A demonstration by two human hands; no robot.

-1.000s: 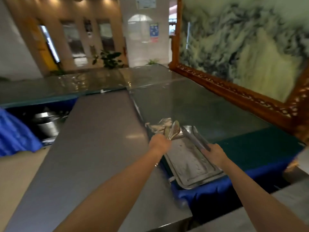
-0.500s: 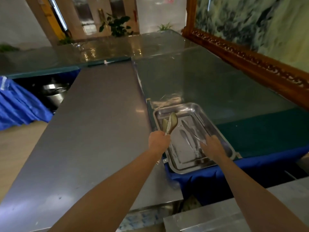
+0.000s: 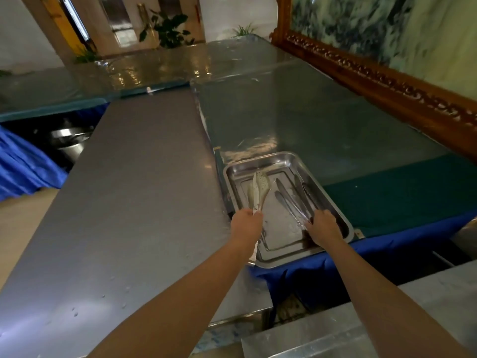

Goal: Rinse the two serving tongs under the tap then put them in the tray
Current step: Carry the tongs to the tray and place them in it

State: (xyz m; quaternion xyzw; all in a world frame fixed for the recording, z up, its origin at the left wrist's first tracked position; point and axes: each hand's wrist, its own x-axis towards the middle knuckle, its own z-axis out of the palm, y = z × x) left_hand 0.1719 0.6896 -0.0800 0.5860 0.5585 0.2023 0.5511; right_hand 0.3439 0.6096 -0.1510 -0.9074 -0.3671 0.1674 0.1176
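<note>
The slim tongs (image 3: 291, 202) had sunk from above the steel tray (image 3: 346, 223) a second earlier to lie flat on its floor, the right hand (image 3: 322, 224) resting on their handle end, grip unclear. The spoon-ended tongs (image 3: 259, 191), clasped in the left hand (image 3: 246, 223), hung over the tray, not yet laid. Placement looked half done. Nothing else lay in the tray.

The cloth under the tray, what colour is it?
Blue where the cloth hangs below the tray, dark green on top; seen in the head view.
</note>
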